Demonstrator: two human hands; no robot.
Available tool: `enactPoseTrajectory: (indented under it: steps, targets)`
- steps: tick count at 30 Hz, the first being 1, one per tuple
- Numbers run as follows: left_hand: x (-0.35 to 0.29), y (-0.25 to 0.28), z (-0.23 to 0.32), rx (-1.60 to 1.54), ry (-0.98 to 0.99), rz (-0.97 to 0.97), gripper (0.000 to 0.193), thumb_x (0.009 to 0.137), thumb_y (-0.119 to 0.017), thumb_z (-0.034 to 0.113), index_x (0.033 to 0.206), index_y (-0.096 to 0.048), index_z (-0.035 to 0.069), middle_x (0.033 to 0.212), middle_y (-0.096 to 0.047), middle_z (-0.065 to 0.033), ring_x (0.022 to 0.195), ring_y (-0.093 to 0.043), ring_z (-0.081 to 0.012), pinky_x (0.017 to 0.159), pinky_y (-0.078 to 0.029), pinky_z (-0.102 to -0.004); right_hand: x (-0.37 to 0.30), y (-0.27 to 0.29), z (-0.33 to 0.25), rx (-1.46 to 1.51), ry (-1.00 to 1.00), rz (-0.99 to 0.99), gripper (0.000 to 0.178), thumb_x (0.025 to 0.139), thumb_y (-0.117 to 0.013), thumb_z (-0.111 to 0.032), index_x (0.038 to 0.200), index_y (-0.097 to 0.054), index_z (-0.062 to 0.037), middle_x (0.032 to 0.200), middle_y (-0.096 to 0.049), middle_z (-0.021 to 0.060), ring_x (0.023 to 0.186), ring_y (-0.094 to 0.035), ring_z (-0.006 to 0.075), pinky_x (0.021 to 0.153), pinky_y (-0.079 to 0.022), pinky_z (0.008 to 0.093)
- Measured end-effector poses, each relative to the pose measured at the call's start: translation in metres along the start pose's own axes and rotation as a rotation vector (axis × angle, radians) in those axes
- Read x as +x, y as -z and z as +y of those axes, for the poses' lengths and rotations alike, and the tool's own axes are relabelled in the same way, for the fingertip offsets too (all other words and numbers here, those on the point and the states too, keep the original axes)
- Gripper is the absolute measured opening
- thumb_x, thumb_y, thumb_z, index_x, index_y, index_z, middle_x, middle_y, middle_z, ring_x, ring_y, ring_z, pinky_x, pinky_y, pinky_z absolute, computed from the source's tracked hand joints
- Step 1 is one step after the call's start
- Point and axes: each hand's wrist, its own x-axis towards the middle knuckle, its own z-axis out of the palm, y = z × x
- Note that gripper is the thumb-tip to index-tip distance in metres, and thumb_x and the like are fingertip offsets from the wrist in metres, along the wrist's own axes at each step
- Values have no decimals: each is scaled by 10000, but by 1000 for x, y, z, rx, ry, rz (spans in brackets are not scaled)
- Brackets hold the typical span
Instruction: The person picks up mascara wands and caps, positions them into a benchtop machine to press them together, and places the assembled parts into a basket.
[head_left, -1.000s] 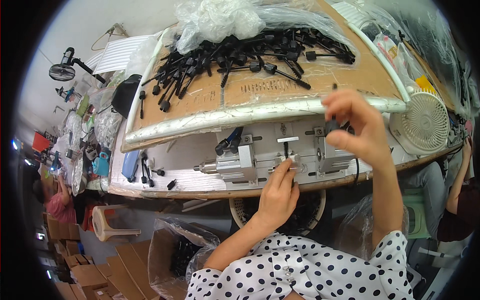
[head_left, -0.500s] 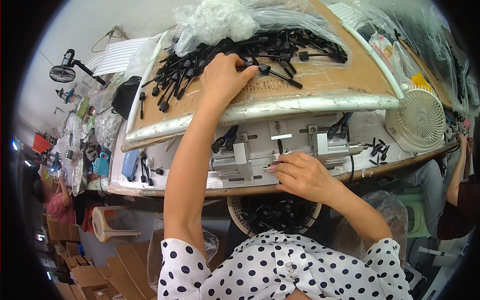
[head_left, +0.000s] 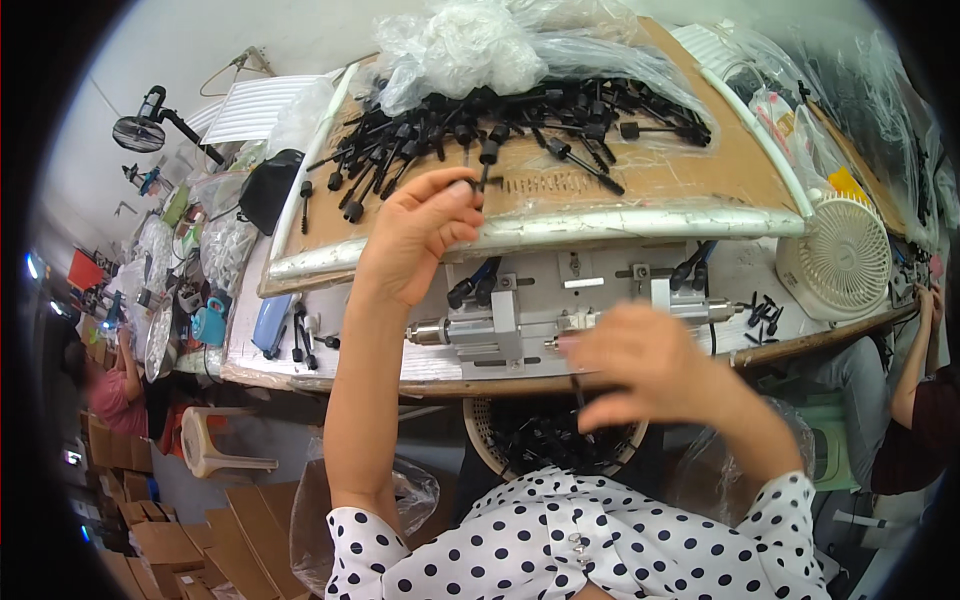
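My left hand [head_left: 425,225] is closed, pinching a black mascara wand [head_left: 487,155] upright, its thick cap at the top. It hangs over the front edge of the sloping cardboard board [head_left: 380,230], below a heap of black mascara wands [head_left: 440,125]. My right hand [head_left: 650,365] is blurred, in front of a metal clamping fixture [head_left: 505,330], with thumb and fingers apart. A thin dark stick [head_left: 578,390] shows in the gap by its fingertips, above a basket [head_left: 480,430] of black pieces; whether the hand touches it is unclear.
Clear plastic film [head_left: 470,50] covers the back of the heap. A white fan [head_left: 840,250] stands at the right, near loose black pieces [head_left: 768,315]. More wands and a blue object [head_left: 270,325] lie at the left. Other people work at both sides.
My left hand has lifted a wand off the heap and drawn it toward me. My right hand has left the fixture, moving down and slightly right; the brush in the fixture no longer shows.
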Motion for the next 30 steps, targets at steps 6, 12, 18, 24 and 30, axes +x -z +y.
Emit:
enactPoseTrajectory:
  steps: [6,12,18,24,30]
  targets:
    - [23,10,-2,-376,-39,-45,281,923,-548,177,1080,-565,-56,982,-605,-123,890,-614,-203,717,-546,-253,107,24,81,-636,-506,-8,189,777,-602,-138,888,-620,13,910,-638,182,835,-618,341,687,-490,393]
    - [-22,12,-11,-346,-329,-89,256,909,-549,125,1084,-564,-61,1110,-572,-139,907,-612,-219,721,-548,-242,111,28,86,-444,-580,134,166,772,-584,-96,871,-607,37,766,-637,202,729,-621,365,689,-495,376]
    - [-99,-31,-98,1094,-920,-328,298,752,-645,67,1029,-586,-25,1146,-556,-153,832,-599,-215,598,-510,-281,44,39,42,709,-518,407,244,800,-643,-65,1019,-571,14,930,-602,58,810,-592,115,716,-481,250]
    - [-94,-43,-147,1175,-837,-224,325,754,-642,91,1056,-567,-5,1209,-532,-174,831,-605,-225,605,-511,-284,0,28,21,871,-355,355,445,740,-710,-55,1136,-534,46,1152,-511,107,993,-536,161,885,-426,286]
    - [-97,-49,-139,1302,-646,-285,300,764,-617,69,1048,-566,-9,1264,-500,-202,843,-619,-230,581,-518,-295,-26,17,13,785,-380,465,490,672,-818,-152,1066,-570,-2,1187,-517,129,960,-562,172,838,-450,301]
